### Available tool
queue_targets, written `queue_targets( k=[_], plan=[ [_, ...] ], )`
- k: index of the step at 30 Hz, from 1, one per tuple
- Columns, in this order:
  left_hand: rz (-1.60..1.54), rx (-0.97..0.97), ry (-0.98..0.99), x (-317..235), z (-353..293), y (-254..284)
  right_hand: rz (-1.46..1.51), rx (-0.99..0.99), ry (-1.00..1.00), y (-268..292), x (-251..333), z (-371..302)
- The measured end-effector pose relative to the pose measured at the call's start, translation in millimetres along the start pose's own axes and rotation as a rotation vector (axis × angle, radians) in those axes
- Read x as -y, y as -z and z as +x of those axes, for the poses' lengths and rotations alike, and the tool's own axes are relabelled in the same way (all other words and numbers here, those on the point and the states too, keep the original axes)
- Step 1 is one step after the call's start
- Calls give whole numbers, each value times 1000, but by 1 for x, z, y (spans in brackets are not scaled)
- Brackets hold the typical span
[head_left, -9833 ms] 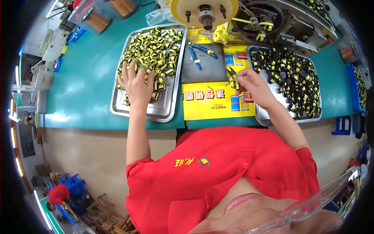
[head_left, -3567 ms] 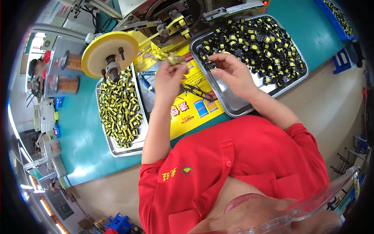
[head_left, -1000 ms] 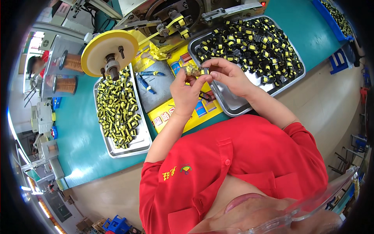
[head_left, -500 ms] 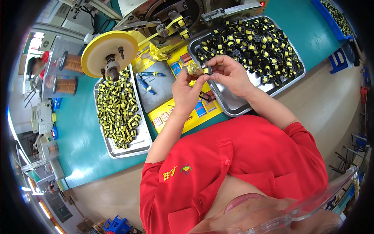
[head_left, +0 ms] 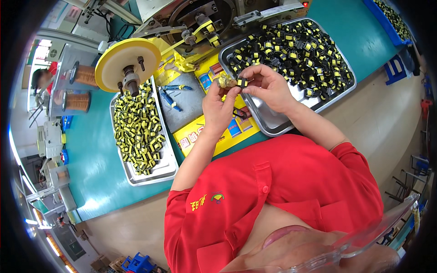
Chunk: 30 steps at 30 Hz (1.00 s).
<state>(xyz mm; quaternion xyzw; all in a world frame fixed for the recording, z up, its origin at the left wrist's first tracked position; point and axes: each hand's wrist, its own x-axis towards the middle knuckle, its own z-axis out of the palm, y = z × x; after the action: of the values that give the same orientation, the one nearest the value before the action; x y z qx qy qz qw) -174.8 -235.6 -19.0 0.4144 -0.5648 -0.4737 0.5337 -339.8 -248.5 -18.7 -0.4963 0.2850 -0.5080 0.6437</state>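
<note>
Both my hands meet over the gap between the two trays. My right hand (head_left: 272, 92) pinches a small black transformer (head_left: 242, 83) with a yellow tape band, between thumb and fingers. Beside it, my left hand (head_left: 218, 109) is closed, its thumb close to the part. A crumpled, yellowish wrapping (head_left: 225, 81) sits at the left index finger; whether it is held or wound on the finger I cannot tell. What lies inside the left fingers is hidden. To the right, a metal tray (head_left: 278, 127) carries many more black-and-yellow transformers (head_left: 309, 50).
A narrower metal tray (head_left: 169, 168) of yellow-taped parts (head_left: 136, 132) stands left. Blue-handled pliers (head_left: 170, 101) lie on a grey plate (head_left: 186, 109), near yellow packaging (head_left: 200, 141). A winding machine (head_left: 200, 20) and tape reel (head_left: 109, 63) stand behind. Copper wire spools (head_left: 76, 101) are far left.
The transformer has turned in my right fingers, so its yellow band faces another way. My left thumb has drawn slightly back from it. The trays and tools stay put.
</note>
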Motion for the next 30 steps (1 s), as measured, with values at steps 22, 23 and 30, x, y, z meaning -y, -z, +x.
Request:
queue_targets(
  k=[22, 23, 30],
  plan=[
    [146, -29, 44, 10, -3, 15, -654, -195, 344, 9, 74, 32],
    [191, -11, 52, 4, -4, 15, -651, -232, 413, 10, 94, 44],
    [217, 30, 46, 12, -3, 15, -1026, -490, 982, 26, 223, 164]
  ],
)
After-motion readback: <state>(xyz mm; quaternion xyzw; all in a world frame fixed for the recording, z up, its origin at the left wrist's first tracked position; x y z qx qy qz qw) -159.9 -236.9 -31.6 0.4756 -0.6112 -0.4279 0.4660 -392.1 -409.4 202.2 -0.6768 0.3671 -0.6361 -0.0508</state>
